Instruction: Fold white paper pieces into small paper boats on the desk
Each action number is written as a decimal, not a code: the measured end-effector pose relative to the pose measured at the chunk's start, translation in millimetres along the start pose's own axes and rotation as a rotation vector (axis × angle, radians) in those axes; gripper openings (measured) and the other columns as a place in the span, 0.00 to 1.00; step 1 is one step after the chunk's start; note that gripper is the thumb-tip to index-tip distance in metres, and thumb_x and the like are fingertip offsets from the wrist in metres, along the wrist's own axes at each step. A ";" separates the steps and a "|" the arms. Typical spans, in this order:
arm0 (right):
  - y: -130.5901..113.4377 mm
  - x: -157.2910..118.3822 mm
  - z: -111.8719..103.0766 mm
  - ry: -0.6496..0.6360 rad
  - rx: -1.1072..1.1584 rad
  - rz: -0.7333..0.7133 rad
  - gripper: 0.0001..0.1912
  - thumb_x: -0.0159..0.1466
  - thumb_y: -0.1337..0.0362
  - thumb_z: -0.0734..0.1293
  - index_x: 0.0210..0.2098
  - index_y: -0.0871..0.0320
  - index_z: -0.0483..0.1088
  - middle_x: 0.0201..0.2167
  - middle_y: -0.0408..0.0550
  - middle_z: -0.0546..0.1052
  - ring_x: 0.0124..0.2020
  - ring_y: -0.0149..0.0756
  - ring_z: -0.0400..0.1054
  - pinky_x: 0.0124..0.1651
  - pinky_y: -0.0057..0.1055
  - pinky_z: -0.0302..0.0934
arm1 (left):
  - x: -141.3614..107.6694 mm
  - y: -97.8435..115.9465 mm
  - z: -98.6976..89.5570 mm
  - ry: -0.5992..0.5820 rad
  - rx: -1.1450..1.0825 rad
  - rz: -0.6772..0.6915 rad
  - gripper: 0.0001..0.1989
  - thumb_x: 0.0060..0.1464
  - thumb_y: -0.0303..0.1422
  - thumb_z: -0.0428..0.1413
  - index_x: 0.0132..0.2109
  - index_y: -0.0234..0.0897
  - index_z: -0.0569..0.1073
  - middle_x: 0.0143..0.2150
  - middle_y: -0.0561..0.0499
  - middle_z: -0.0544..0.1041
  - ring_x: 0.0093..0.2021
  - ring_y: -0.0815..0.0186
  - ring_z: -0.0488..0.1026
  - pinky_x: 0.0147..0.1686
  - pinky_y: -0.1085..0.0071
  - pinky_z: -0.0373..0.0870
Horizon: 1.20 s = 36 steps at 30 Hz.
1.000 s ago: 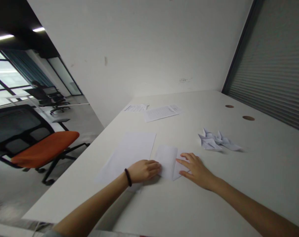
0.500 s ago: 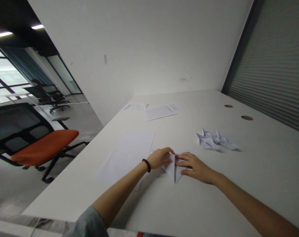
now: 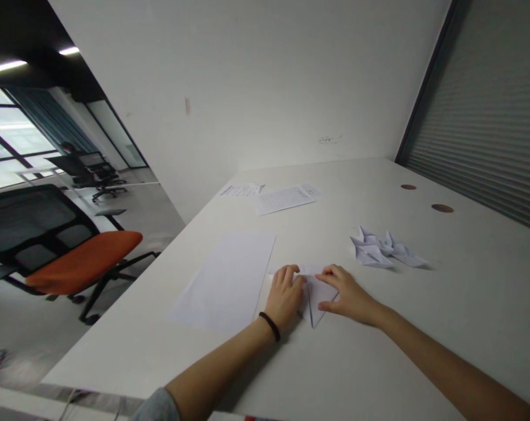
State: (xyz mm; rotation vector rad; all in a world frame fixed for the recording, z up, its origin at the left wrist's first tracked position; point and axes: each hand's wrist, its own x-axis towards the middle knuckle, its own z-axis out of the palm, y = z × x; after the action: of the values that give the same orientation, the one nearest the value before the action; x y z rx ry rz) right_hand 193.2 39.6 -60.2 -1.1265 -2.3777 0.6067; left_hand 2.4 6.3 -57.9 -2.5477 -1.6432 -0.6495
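A piece of white paper (image 3: 321, 295), folded to a downward point with a seam along its middle, lies on the table in front of me. My left hand (image 3: 286, 295), wearing a dark wristband, covers its left half with curled fingers pressed down on it. On the right half, my right hand (image 3: 346, 295) holds the paper's side, its thumb low and its fingertips higher up near the top fold. Just left of my left hand lie flat blank white sheets (image 3: 229, 275). Folded paper pieces (image 3: 374, 248) with pointed tips sit in a cluster beyond my right hand.
The white table (image 3: 378, 368) runs back to a white wall. Printed sheets (image 3: 286, 200) lie at its far end. Two round holes (image 3: 442, 208) pierce the right side near a blind. An orange-seated chair (image 3: 87, 260) stands left; a person sits farther back.
My left hand has turned and come down lower over the left half of the folded paper. My right hand's fingers have drawn back slightly from the middle seam.
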 end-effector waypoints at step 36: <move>3.2 27.0 4.2 0.041 0.010 -0.050 0.04 0.58 0.66 0.61 0.31 0.56 0.68 0.29 0.44 0.70 0.32 0.33 0.62 0.37 0.30 0.56 | -21.7 5.2 -12.6 -0.278 0.108 0.050 0.24 0.61 0.41 0.34 0.62 0.37 0.48 0.64 0.48 0.48 0.63 0.58 0.44 0.57 0.47 0.43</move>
State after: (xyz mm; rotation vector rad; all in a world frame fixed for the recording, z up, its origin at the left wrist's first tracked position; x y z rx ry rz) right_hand 177.3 62.1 -60.0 -1.0618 -2.3585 0.5721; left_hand -4.7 -17.9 -53.3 -2.6865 -1.6297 -0.2031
